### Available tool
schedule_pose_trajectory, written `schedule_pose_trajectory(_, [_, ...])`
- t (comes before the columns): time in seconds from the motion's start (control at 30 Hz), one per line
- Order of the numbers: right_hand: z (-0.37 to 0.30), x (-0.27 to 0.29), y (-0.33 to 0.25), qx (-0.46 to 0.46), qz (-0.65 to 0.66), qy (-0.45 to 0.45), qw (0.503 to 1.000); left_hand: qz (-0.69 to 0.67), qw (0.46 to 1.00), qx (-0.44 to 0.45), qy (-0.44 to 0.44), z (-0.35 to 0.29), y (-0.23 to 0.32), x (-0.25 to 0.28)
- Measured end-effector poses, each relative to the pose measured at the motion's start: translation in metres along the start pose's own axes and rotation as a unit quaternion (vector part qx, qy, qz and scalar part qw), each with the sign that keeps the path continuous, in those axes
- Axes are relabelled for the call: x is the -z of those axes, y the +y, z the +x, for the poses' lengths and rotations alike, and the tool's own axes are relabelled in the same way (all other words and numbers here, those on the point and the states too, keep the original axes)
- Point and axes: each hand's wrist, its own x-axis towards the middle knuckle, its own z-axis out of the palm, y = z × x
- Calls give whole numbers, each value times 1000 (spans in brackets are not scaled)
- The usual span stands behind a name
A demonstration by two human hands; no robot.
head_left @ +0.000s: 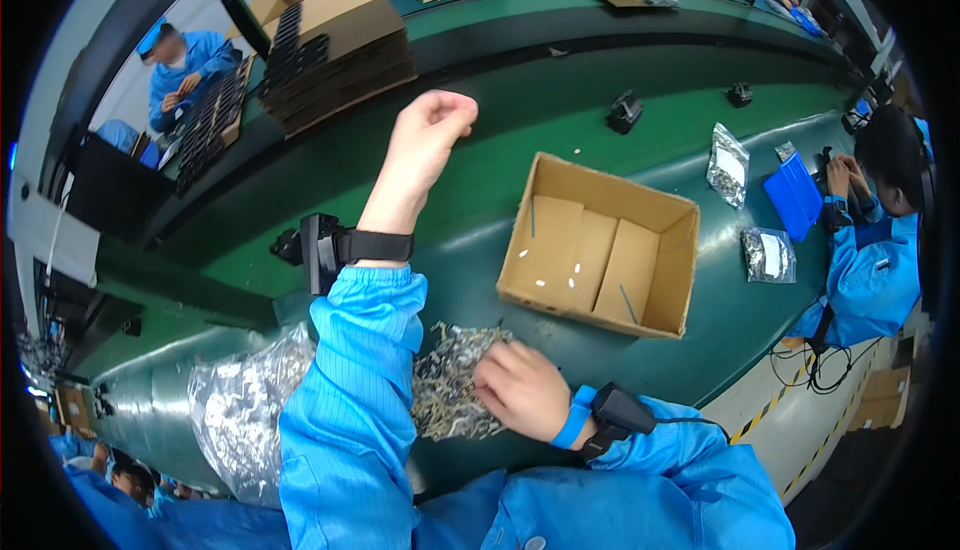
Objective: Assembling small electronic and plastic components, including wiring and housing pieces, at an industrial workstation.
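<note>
Hands: L hand (432, 125) raised mid-air over worktop (500, 120), fingers curled shut in a loose fist; contents can't tell. R hand (520, 388) at near edge, fingers spread down, pressing the pile of small metal parts (450, 385), prob. to steady it. Open cardboard box (600, 245) just beyond the pile, within reach, a few small pieces inside. Clear bag of parts (240, 405) beside the pile, toward the worktop's left end.

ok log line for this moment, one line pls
left hand: raised, closed | right hand: on pile of small metal parts | cardboard box: open

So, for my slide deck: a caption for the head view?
Left hand raised closed, right hand on a pile of small metal parts beside an open cardboard box.
</note>
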Motion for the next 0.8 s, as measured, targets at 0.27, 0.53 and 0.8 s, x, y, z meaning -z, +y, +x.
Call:
schedule_pose_trajectory(0.27, [-21,58,-11,-44,265,82,960,74,982,80,-152,45,14,-8])
schedule_pose_trajectory(0.53, [-188,155,-20,-376,48,86,921,160,975,97,-121,-13,83,52])
schedule_pose_trajectory(0.8, [-269,123,-46,-534,86,-263,799,294,780,117,-540,-169,119,17])
